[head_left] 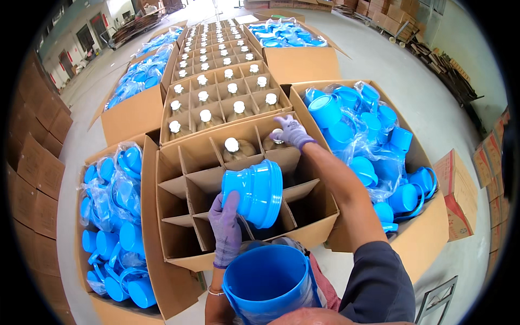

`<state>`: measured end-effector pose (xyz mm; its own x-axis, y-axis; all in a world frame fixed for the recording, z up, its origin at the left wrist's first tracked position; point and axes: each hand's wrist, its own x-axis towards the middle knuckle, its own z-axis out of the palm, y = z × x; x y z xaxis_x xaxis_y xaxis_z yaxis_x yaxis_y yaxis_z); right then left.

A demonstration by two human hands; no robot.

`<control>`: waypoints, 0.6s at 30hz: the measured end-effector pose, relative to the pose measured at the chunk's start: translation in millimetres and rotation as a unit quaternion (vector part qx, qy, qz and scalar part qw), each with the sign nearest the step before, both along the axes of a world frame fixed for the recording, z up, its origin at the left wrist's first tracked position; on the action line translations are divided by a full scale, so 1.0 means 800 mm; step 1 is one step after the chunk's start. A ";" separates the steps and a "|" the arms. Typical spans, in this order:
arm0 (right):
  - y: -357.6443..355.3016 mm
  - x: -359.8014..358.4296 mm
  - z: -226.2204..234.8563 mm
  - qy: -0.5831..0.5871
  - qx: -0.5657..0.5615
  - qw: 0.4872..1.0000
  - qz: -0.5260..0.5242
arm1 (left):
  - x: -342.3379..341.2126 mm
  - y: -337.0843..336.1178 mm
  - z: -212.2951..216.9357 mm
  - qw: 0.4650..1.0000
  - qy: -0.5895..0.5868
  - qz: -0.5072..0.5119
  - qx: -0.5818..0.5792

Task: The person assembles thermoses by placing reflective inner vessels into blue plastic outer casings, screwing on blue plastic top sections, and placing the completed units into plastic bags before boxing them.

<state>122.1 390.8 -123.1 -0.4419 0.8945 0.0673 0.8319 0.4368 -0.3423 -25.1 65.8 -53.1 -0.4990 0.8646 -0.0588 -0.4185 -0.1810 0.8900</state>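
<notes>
My left hand [227, 230], in a purple knit glove, grips a blue stepped plastic cup-shaped piece [252, 194] on its side above a divided carton [176, 187]. My right hand [294, 132], gloved too, reaches to the far right of that carton with its fingers apart, beside the white cap of a clear bottle [276, 141]. Whether the fingers touch the cap, I cannot tell. Another white-capped bottle [236, 149] stands in the compartment to its left. Close to my body is a blue plastic bucket [265, 279], its open top facing up.
Cartons of white-capped bottles [227, 92] run away in a row. An open carton [422, 252] of bagged blue cups stands at right, another [157, 227] at left. More blue-filled cartons lie farther back. Stacked boxes [35, 179] line the left; a metal frame [437, 298] stands lower right.
</notes>
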 end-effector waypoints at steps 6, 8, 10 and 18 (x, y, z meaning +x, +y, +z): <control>-0.001 -0.024 -0.045 -0.041 -0.109 0.992 -0.045 | -0.021 0.001 -0.008 1.000 -0.022 -0.007 0.013; 0.006 0.009 -0.063 -0.035 0.001 0.999 -0.020 | -0.009 0.007 -0.008 1.000 -0.012 -0.001 -0.001; -0.009 0.007 -0.039 -0.024 0.004 1.000 0.012 | -0.017 0.001 -0.009 1.000 0.004 0.016 0.006; -0.068 0.085 0.203 0.161 0.397 0.894 0.128 | -0.024 -0.007 -0.026 0.990 0.058 0.112 0.070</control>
